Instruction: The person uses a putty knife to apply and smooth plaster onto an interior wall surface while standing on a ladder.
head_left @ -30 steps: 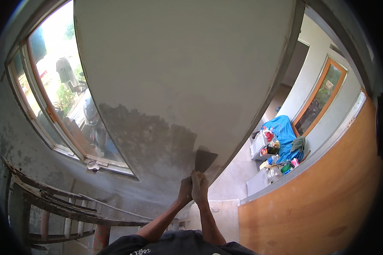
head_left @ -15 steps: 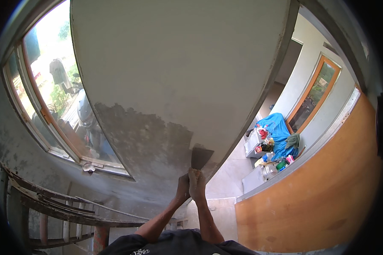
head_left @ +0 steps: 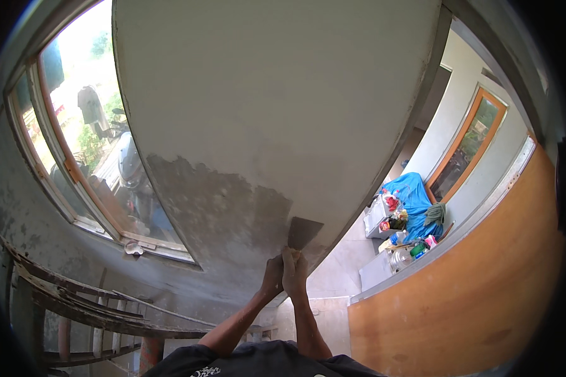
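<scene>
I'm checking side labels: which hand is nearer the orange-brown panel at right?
Right. The right hand, just below the scraper's blade, is left of the orange-brown panel and apart from it; the left hand is beside it, farther left.

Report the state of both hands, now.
Left hand: close beside the right hand; whether open or closed cannot be told.
Right hand: closed, holding a wide-bladed scraper.

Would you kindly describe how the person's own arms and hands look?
The left hand and right hand are bare, without gloves. The forearms are also uncovered, below the sleeves of a dark shirt bearing pale print.
</scene>
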`<state>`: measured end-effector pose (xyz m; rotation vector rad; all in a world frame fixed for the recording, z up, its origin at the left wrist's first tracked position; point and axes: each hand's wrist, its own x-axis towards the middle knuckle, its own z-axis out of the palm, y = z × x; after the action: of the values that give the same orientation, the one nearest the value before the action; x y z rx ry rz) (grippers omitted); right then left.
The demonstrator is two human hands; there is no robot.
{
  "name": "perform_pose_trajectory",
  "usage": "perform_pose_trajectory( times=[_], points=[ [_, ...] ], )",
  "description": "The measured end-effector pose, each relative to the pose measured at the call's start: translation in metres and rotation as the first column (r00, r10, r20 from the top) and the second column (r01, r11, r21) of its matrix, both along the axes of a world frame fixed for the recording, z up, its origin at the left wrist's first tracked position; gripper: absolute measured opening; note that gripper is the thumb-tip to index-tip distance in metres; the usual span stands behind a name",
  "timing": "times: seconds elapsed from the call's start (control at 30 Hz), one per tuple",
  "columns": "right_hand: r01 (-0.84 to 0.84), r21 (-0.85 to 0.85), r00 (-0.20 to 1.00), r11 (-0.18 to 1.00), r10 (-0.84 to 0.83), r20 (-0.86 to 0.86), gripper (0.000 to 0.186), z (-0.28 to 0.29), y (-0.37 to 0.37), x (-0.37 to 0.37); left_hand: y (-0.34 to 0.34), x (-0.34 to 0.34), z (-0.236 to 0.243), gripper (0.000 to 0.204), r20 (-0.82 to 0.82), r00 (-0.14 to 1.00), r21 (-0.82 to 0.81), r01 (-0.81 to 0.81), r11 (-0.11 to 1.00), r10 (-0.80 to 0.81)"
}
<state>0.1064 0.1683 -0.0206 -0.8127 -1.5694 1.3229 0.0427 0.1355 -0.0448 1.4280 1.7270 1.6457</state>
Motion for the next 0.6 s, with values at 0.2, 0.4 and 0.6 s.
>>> perform_pose_trajectory(
  times=[0.2, 0.4, 0.6],
  points=[
    [0.061, -0.079, 0.998, 0.995, -0.06, 0.017, 0.032, -0.025, -0.009, -0.005, -0.005, -0.003, -0.029, 0.026, 0.02, 0.999, -0.154, -0.026, 0.988, 0.029],
    [0.006, -0.107, 1.0, 0.994, -0.006, 0.004, 0.03, -0.004, -0.001, 0.0, 0.001, -0.006, -0.012, 0.026, -0.107, 0.994, -0.014, -0.012, 1.0, 0.01],
    [0.053, -0.085, 0.998, 0.995, -0.056, -0.035, 0.027, -0.018, -0.014, -0.002, -0.007, 0.002, -0.025, 0.026, -0.001, 0.999, -0.114, -0.034, 0.993, 0.034]
  ],
)
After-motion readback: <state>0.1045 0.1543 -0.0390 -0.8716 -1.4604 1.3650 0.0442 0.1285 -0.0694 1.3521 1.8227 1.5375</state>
